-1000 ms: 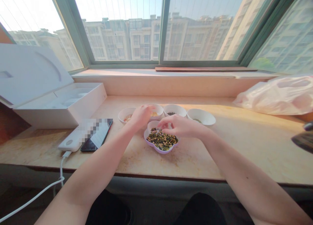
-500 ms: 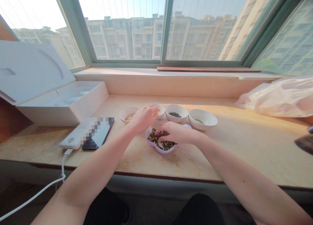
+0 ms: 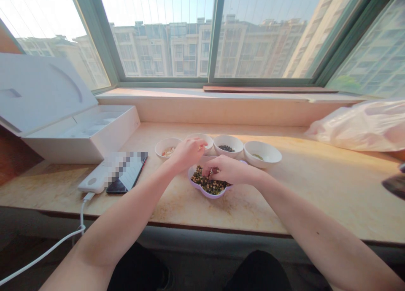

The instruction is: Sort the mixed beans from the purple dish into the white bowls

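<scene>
The flower-shaped dish (image 3: 202, 189) is showing a lilac rim, the mixed beans (image 3: 210, 183) are speckling it dark green, tan and near-black, the white bowl (image 3: 262, 152) is showing a pale olive patch inside, the black beans (image 3: 226, 148) are darkening another bowl (image 3: 228, 140), the cream sill (image 3: 253, 211) is mottling rust-brown, the window frame (image 3: 211, 42) is showing teal-green, the plastic bag (image 3: 357, 128) is glowing pinkish white
</scene>
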A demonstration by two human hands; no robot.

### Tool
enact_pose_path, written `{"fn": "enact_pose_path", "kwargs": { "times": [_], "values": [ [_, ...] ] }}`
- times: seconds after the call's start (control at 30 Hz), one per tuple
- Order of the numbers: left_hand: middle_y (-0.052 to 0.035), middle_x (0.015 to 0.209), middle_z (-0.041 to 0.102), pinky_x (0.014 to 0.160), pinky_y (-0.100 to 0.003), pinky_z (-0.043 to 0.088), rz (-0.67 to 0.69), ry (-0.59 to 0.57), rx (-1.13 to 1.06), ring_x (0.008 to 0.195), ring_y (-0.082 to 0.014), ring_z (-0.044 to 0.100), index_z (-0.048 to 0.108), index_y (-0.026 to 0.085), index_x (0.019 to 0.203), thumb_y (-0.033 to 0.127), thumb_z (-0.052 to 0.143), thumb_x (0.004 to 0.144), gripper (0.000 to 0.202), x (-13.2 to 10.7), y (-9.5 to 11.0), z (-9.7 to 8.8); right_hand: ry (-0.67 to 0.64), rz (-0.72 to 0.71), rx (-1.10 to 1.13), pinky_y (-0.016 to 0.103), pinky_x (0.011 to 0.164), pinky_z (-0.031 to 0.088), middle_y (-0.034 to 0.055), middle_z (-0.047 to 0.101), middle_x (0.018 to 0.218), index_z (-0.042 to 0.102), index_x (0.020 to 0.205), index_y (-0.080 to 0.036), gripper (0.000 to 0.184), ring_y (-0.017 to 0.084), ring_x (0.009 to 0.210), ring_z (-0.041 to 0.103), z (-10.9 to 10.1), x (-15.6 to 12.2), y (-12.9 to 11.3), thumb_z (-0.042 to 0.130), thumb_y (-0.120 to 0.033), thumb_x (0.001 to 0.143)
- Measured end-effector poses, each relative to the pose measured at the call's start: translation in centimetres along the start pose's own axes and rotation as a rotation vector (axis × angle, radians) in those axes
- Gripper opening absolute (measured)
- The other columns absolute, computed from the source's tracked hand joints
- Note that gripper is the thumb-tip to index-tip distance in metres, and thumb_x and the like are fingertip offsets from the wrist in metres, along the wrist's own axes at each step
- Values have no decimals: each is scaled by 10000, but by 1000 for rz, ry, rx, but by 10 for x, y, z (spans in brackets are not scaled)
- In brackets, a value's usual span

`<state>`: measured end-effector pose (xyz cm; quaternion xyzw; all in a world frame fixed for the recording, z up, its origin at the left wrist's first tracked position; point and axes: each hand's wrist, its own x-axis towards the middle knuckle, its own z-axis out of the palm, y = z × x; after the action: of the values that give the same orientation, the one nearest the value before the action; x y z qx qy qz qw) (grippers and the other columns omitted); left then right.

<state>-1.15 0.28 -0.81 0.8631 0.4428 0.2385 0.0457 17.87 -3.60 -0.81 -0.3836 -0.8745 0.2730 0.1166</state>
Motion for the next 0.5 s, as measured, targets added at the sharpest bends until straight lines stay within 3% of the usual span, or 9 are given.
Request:
{"fn": "enact_pose_path", "kwargs": {
  "times": [0.3,0.4,0.5],
  "values": [
    [-72,1126,768,949,-337,550,-12,7,-32,1028,-225,707,776,196,1074,187,507,998,279,-1,2,-2,60,-24,86,353,873,565,12,819,931,807,865,-257,230,233,903,738,-8,-3,0,624,-127,815],
    [-79,1110,763,952,-344,548,-2,5,-48,1022,-223,704,773,180,1055,173,506,995,273,-1,3,-3,196,-23,98,333,826,554,31,800,910,791,909,-210,181,201,850,716,-13,-1,9,616,-211,864],
    [-87,1121,744,950,-346,545,-5,50,-51,989,-209,699,762,170,1050,143,521,977,254,-3,7,-7,405,75,39,322,764,541,47,790,899,779,992,-193,200,191,795,699,-21,0,22,612,-263,906]
  ]
}}
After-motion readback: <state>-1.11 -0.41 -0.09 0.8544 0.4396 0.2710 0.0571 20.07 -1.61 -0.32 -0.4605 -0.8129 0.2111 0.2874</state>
